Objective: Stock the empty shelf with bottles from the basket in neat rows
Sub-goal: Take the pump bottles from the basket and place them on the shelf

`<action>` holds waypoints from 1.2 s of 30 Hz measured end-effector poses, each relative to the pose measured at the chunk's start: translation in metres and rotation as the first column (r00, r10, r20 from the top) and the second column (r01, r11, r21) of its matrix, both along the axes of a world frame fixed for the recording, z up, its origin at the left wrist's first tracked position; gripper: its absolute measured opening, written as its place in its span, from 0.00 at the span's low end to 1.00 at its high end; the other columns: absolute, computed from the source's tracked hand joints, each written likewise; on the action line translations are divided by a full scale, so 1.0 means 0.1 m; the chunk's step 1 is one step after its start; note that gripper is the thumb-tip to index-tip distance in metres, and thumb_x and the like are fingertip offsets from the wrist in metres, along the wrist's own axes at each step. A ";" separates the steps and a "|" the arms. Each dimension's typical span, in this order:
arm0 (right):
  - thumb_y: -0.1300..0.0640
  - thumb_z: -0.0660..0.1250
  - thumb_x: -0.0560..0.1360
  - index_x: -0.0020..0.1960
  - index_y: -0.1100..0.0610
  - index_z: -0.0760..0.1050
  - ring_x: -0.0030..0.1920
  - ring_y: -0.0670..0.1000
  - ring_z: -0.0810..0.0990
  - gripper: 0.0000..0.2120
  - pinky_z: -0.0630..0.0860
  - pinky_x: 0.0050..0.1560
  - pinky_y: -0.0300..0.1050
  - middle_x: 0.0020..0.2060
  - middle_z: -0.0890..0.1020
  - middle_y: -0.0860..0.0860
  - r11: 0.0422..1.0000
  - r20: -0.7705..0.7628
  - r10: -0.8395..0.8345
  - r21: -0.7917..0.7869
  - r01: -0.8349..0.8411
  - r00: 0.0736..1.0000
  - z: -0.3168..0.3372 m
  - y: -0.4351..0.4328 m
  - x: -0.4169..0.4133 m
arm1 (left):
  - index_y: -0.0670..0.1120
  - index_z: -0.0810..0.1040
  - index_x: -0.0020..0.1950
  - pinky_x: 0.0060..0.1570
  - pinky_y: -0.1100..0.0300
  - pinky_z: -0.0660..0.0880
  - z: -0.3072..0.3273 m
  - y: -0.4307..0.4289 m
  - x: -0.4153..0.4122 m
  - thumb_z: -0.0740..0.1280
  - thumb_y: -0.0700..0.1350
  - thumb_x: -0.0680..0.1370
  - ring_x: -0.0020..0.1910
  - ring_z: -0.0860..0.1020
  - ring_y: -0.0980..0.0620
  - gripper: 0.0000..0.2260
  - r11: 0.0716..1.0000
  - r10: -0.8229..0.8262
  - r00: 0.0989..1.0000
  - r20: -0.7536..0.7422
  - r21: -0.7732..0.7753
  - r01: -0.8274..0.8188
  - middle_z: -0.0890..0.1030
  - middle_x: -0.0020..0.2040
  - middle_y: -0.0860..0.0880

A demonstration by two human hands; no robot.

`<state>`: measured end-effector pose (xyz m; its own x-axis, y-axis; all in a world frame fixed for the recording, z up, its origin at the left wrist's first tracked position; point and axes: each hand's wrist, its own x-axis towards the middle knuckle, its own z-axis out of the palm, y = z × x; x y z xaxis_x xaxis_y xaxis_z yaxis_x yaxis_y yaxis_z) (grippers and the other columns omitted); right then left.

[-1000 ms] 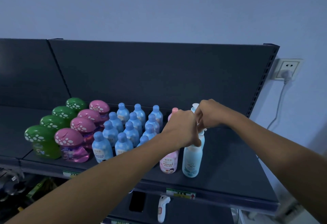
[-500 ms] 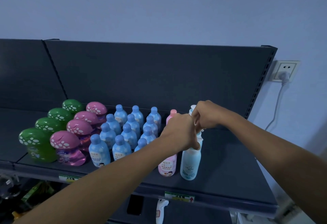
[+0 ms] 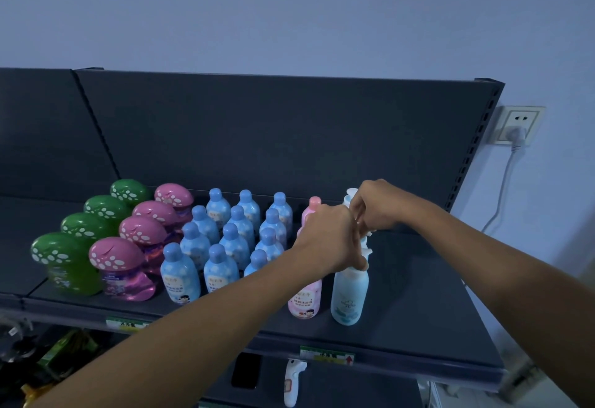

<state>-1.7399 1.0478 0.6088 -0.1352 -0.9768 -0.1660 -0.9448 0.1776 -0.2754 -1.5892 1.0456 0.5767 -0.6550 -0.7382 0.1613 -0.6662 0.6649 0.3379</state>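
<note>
On the dark shelf (image 3: 418, 311) stand rows of green mushroom-cap bottles (image 3: 67, 266), pink mushroom-cap bottles (image 3: 119, 266), small blue bottles (image 3: 180, 275) and pink bottles (image 3: 306, 303). Right of them runs a row of light blue pump bottles. My left hand (image 3: 331, 240) is curled over the top of the front pump bottle (image 3: 349, 298) and hides its pump. Just behind, my right hand (image 3: 376, 204) pinches the white pump head of a rear pump bottle (image 3: 351, 195), whose body is hidden. The basket is out of view.
Bare shelf surface lies to the right of the pump bottles up to the shelf's end post (image 3: 463, 175). A wall socket (image 3: 518, 125) with a plugged cable is on the wall at right. A white handheld device (image 3: 291, 382) hangs below the shelf edge.
Both hands stay on the tops of the pump bottles, shifting only slightly. The bottles stand where they stood.
</note>
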 end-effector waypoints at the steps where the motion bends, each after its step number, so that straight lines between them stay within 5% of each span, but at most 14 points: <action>1: 0.58 0.80 0.66 0.40 0.49 0.84 0.43 0.50 0.86 0.07 0.83 0.49 0.46 0.38 0.79 0.39 1.000 0.001 -0.003 0.006 0.003 1.000 0.00 0.00 0.01 | 0.49 0.86 0.39 0.47 0.58 0.74 0.01 0.00 0.01 0.79 0.55 0.64 0.55 0.73 0.53 0.11 1.000 -0.013 1.000 0.002 0.004 0.013 0.83 0.35 0.52; 7: 0.59 0.79 0.69 0.42 0.49 0.84 0.46 0.51 0.86 0.07 0.82 0.54 0.49 0.48 0.80 0.43 1.000 0.007 -0.003 0.028 0.003 1.000 0.00 0.03 0.03 | 0.48 0.82 0.36 0.39 0.61 0.68 -0.02 0.02 0.04 0.79 0.53 0.66 0.50 0.76 0.52 0.11 0.999 -0.045 0.999 -0.018 0.027 0.046 0.82 0.35 0.52; 13: 0.52 0.79 0.69 0.48 0.46 0.83 0.50 0.40 0.73 0.09 0.75 0.51 0.41 0.45 0.75 0.38 1.000 -0.008 -0.011 -0.016 0.011 1.000 -0.04 0.06 0.03 | 0.51 0.79 0.35 0.48 0.59 0.65 -0.02 0.00 0.14 0.80 0.56 0.66 0.47 0.74 0.53 0.13 0.995 -0.087 0.995 -0.050 0.037 0.089 0.82 0.37 0.51; 17: 0.49 0.80 0.67 0.52 0.48 0.84 0.50 0.46 0.81 0.14 0.79 0.53 0.46 0.45 0.82 0.42 0.995 -0.015 -0.050 -0.084 0.049 0.999 0.04 0.09 0.12 | 0.50 0.78 0.35 0.41 0.59 0.69 0.09 -0.10 0.34 0.80 0.57 0.67 0.47 0.75 0.50 0.15 0.997 -0.076 0.996 -0.056 0.016 0.077 0.81 0.41 0.50; 21: 0.49 0.79 0.69 0.52 0.50 0.83 0.47 0.48 0.83 0.14 0.81 0.50 0.45 0.44 0.83 0.44 0.990 0.002 -0.052 -0.132 0.052 0.999 0.15 0.13 0.35 | 0.48 0.75 0.31 0.40 0.57 0.73 0.24 -0.29 0.71 0.78 0.53 0.69 0.42 0.78 0.49 0.15 1.000 0.007 0.998 -0.068 -0.018 -0.008 0.81 0.35 0.51; 28: 0.52 0.77 0.70 0.53 0.51 0.84 0.47 0.47 0.83 0.12 0.81 0.51 0.47 0.42 0.83 0.44 0.986 -0.001 -0.055 -0.155 0.054 0.998 0.28 0.22 1.20 | 0.50 0.79 0.34 0.31 0.63 0.69 0.32 -0.62 1.60 0.77 0.54 0.70 0.38 0.79 0.54 0.12 0.997 0.077 0.995 -0.070 -0.009 -0.078 0.82 0.35 0.54; 36: 0.49 0.76 0.71 0.50 0.47 0.83 0.52 0.50 0.80 0.09 0.78 0.54 0.46 0.43 0.85 0.46 0.982 0.009 -0.147 -0.121 0.147 0.989 0.03 0.23 2.66 | 0.50 0.78 0.34 0.33 0.59 0.70 0.15 -0.74 2.95 0.72 0.54 0.74 0.36 0.78 0.53 0.13 1.000 0.006 0.999 -0.040 0.021 -0.005 0.82 0.35 0.51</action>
<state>-1.4742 1.0704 0.6115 -0.2787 -0.9592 -0.0473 -0.9110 0.2796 -0.3031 -1.2937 0.9719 0.5912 -0.6440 -0.7454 0.1720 -0.6554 0.6536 0.3786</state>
